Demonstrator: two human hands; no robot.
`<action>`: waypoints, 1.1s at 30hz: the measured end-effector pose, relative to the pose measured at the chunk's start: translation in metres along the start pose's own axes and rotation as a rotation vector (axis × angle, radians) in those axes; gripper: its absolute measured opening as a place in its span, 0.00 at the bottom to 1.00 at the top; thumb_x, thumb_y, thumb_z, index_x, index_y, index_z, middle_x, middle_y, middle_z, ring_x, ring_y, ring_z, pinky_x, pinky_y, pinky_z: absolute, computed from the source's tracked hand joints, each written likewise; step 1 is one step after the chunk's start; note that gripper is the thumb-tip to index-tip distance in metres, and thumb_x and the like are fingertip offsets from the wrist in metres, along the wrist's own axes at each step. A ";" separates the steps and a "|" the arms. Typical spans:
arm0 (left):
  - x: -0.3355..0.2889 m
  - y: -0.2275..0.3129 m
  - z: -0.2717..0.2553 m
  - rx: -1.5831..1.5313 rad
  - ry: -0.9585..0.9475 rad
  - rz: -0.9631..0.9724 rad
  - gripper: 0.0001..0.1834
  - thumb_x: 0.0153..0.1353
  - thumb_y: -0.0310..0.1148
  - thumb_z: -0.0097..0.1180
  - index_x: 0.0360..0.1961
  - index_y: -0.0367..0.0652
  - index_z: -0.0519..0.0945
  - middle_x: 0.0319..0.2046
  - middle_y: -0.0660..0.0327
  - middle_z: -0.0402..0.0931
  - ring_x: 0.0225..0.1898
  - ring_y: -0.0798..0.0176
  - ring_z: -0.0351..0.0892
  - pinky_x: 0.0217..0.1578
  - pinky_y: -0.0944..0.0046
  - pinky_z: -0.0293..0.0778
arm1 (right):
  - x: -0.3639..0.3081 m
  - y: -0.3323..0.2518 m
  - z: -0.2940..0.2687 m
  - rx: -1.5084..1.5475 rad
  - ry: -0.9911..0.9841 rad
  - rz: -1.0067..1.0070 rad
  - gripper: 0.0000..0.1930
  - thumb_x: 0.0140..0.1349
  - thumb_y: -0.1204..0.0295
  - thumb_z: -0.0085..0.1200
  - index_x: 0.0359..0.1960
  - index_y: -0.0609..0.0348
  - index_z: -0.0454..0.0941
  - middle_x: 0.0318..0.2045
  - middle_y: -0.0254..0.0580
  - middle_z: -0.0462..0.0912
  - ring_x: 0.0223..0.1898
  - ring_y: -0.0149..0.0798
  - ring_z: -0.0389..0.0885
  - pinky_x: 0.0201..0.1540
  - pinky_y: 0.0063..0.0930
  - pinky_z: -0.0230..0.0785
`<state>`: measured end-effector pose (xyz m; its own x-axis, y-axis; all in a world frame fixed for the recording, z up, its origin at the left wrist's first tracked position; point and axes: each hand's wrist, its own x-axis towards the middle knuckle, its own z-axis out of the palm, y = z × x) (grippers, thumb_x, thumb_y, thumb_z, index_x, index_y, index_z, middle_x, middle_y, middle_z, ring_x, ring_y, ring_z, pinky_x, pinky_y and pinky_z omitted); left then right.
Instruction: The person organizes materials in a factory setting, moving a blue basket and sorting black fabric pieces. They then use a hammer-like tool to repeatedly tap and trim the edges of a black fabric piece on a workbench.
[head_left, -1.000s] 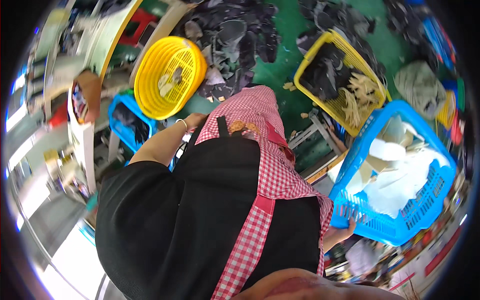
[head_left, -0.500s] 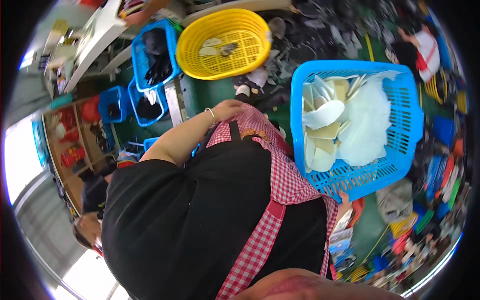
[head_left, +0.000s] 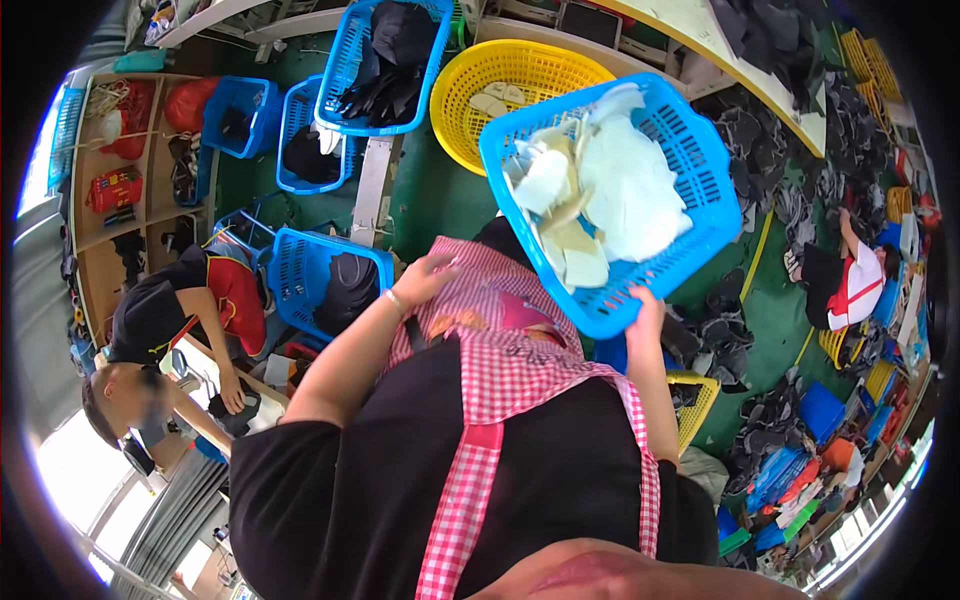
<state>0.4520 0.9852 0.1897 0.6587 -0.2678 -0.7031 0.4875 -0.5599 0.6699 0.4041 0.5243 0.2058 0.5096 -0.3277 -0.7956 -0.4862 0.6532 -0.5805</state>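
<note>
My right hand [head_left: 645, 312] grips the near rim of a blue plastic basket [head_left: 712, 190], fingers curled over the edge. The basket is tilted in front of me, with slotted walls. Inside lie a large white sheet-like piece [head_left: 632, 185] and several smaller cream and white cut pieces [head_left: 575, 250]. My left hand [head_left: 430, 278] is in front of my red-and-white checked apron [head_left: 500, 370], holding nothing, its fingers loosely apart. The basket's far side overlaps a yellow round basket [head_left: 455, 100] holding a few pale pieces.
Blue baskets with dark material, one of them [head_left: 335, 128] raised, stand to the left. A co-worker [head_left: 160, 310] bends over something at far left; another person [head_left: 850, 280] crouches at far right. Dark scraps [head_left: 720, 330] cover the floor there. A table edge [head_left: 740, 65] lies ahead.
The blue basket has moved left and away from my body, its near rim held by my right hand. The yellow basket now appears partly behind it. My left hand has shifted slightly left and down.
</note>
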 end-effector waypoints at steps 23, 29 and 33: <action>-0.104 -0.133 0.036 -0.762 0.412 -0.639 0.26 0.74 0.36 0.60 0.67 0.32 0.76 0.57 0.56 0.83 0.57 0.64 0.81 0.61 0.64 0.75 | 0.372 0.309 0.355 0.459 0.274 0.240 0.28 0.71 0.53 0.58 0.64 0.62 0.74 0.62 0.49 0.80 0.57 0.51 0.83 0.56 0.47 0.79; -0.124 -0.140 0.100 -1.001 0.517 -0.757 0.24 0.74 0.35 0.60 0.65 0.33 0.78 0.56 0.57 0.84 0.55 0.64 0.82 0.59 0.65 0.76 | 0.376 0.300 0.289 -0.549 0.188 0.341 0.14 0.70 0.62 0.58 0.52 0.52 0.80 0.39 0.39 0.82 0.36 0.39 0.81 0.42 0.39 0.80; -0.115 -0.162 0.107 -1.040 0.455 -0.727 0.23 0.74 0.36 0.60 0.64 0.32 0.79 0.55 0.55 0.84 0.55 0.63 0.82 0.59 0.65 0.76 | 0.340 0.261 0.390 -0.750 -0.212 0.015 0.03 0.66 0.73 0.60 0.38 0.55 0.79 0.28 0.31 0.79 0.27 0.29 0.75 0.29 0.25 0.70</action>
<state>0.2358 1.0225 0.1360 0.0981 0.2290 -0.9685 0.8764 0.4411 0.1931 0.7278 0.8493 -0.1485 0.5875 -0.1357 -0.7977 -0.8056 -0.0048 -0.5925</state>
